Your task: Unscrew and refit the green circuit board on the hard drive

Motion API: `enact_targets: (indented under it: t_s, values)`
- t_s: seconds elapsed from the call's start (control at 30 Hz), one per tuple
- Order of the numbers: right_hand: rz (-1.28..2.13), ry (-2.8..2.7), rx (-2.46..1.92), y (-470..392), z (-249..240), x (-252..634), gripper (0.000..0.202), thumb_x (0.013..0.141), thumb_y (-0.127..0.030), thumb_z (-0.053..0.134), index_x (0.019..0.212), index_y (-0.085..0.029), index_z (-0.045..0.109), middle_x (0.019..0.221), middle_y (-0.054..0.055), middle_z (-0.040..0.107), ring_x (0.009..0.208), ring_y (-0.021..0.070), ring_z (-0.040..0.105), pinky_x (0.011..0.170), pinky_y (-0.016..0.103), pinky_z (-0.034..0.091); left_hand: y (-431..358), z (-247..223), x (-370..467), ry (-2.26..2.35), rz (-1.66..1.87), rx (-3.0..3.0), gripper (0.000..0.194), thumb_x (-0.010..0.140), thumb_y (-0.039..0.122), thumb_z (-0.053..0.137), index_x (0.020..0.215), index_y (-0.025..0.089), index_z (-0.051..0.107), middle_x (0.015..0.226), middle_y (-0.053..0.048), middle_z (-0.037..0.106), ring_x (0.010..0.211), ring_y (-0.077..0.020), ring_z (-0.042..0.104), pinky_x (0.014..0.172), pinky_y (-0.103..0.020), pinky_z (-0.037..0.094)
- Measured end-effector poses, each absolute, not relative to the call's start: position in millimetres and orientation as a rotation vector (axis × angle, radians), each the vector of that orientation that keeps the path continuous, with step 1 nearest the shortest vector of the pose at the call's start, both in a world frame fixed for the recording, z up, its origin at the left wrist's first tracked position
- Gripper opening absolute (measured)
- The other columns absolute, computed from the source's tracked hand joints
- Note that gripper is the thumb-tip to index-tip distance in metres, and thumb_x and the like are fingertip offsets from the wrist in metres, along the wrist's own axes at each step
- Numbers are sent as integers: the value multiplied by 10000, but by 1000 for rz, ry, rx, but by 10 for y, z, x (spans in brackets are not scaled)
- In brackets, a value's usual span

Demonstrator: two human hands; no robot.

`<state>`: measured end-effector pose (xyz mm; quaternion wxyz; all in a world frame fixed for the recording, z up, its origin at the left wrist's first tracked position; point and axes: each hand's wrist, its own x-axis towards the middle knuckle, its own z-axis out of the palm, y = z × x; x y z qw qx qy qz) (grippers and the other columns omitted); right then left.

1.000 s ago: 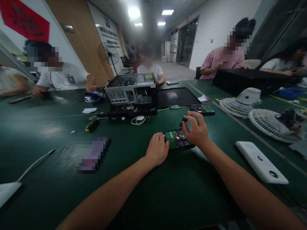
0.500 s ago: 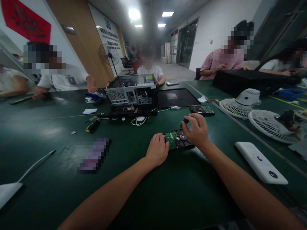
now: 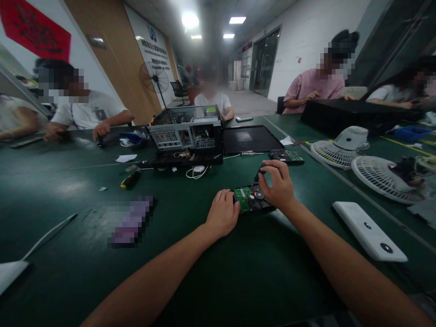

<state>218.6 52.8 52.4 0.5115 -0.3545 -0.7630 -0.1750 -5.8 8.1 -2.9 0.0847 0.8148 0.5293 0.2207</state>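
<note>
The hard drive [image 3: 254, 203] lies on the desk [image 3: 184, 213]; the left hand [image 3: 223, 212] grips one end and should hold it still; the right hand [image 3: 277, 185] pinches a dark tool [image 3: 259, 173] in its fingers, best held straight and turned softly.

The hard drive [image 3: 245, 198] lies on the table [image 3: 184, 204], the left hand [image 3: 223, 212] at its left end, the right hand [image 3: 277, 185] over its right part. Behind stands a computer case [image 3: 191, 132] to the left; a panel [image 3: 254, 140] lies right of it, a second drive [image 3: 287, 157] before the panel's right corner.
</note>
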Motion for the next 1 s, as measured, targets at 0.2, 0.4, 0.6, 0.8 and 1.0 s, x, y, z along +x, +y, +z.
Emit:
enact_targets:
  t_s: [0.2, 0.4, 0.6, 0.8, 1.0]
  values:
    - [-540, -1821, -911, 517, 542, 2190, 333, 871, -207, 723, 1182, -240, 610, 1093, 97, 596, 1025, 265, 607, 894, 457, 573, 84, -32, -69, 1586, 648, 2408, 417, 1041, 389, 394, 1345, 138, 527, 1432, -176, 538, 1391, -311, 450, 1174, -505, 375]
    - [-468, -1856, -893, 471, 554, 2169, 400, 897, -157, 639, 1286, -242, 592, 1151, 113, 595, 1077, 272, 600, 933, 474, 559, 85, -45, -68, 1583, 640, 2412, 412, 1047, 401, 382, 1349, 156, 517, 1443, -165, 532, 1396, -311, 451, 1169, -509, 379]
    - [-389, -1846, -875, 477, 547, 2157, 338, 914, -162, 622, 1239, -247, 596, 1204, 123, 593, 1151, 285, 607, 981, 512, 560, 77, -30, -73, 1571, 654, 2401, 411, 1048, 397, 388, 1354, 156, 518, 1443, -163, 528, 1400, -305, 444, 1182, -502, 366]
    - [-392, -1839, -857, 499, 553, 2163, 370, 915, -155, 640, 1267, -251, 575, 1206, 121, 621, 1146, 278, 619, 986, 513, 571, 84, -39, -64, 1576, 650, 2417, 406, 1044, 384, 401, 1346, 140, 520, 1430, -174, 531, 1392, -305, 448, 1178, -501, 366]
    - [-399, -1816, -830, 492, 550, 2145, 431, 897, -133, 664, 1300, -247, 562, 1207, 116, 640, 1146, 270, 628, 991, 495, 575, 86, -46, -71, 1573, 653, 2411, 405, 1046, 392, 404, 1350, 150, 515, 1434, -167, 531, 1392, -303, 451, 1172, -501, 373]
